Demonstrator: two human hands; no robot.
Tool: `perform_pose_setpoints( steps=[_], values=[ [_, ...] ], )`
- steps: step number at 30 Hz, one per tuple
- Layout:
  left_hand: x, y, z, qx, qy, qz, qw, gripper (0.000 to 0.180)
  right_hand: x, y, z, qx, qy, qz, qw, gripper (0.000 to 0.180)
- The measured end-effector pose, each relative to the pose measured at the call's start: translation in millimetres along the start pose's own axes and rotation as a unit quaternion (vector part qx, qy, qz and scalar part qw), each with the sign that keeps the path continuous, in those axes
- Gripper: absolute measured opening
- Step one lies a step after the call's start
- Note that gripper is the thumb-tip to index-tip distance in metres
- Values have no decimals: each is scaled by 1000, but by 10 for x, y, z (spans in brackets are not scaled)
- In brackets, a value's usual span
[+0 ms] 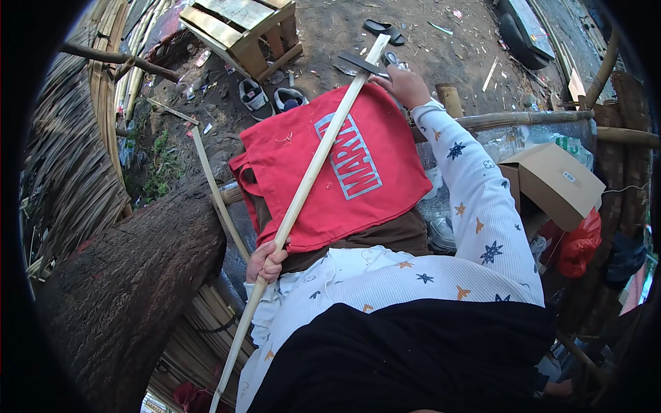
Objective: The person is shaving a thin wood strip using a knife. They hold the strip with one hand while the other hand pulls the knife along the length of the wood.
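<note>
A long pale strip of split bamboo or wood [311, 170] slants across my lap, from the lower left up to the far middle. Near its middle, my left hand [267, 263] is closed around it. My right hand [405, 85] grips a knife [357, 63] by the far end of the strip. Its dark blade lies across the strip, while the handle is mostly hidden in my fingers. Beneath the strip, a red cloth [286, 148] with a pale printed panel covers my thighs. A few thin shavings rest on this cloth.
A wooden slatted crate [241, 31] stands at the far left, with a pair of shoes [256, 98] before it. Beyond my right hand lies a black sandal [384, 31]. A thick log [138, 303] is at my left, and a cardboard box [554, 182] at my right.
</note>
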State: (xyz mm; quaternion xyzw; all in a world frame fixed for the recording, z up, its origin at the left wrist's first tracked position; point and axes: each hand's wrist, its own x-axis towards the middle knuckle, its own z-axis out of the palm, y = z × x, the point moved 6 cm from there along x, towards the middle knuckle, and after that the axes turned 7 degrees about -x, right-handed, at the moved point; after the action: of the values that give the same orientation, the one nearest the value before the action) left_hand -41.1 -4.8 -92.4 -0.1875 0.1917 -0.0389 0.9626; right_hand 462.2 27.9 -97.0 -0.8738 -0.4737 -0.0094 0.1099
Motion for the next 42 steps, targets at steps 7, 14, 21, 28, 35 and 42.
perform_pose_setpoints(
  steps=[7,14,21,28,35,42],
  values=[
    [12,0,-31,-23,1,-15,1000,37,205,489,-42,7,32,142,989,58],
    [-59,-29,-31,-23,-1,-10,1000,38,-136,-177,-23,21,-34,-214,976,61],
    [11,-2,-30,-36,-21,-11,999,38,70,-210,79,67,-48,-122,989,61],
    [18,-17,-189,-116,-92,-54,987,39,313,111,16,92,0,33,995,64],
    [-11,-79,-181,-142,-21,-78,987,39,364,299,9,-19,-1,25,999,64],
    [-2,-64,-180,-178,33,-57,982,43,168,75,-75,-40,-86,-108,990,65]
  ],
)
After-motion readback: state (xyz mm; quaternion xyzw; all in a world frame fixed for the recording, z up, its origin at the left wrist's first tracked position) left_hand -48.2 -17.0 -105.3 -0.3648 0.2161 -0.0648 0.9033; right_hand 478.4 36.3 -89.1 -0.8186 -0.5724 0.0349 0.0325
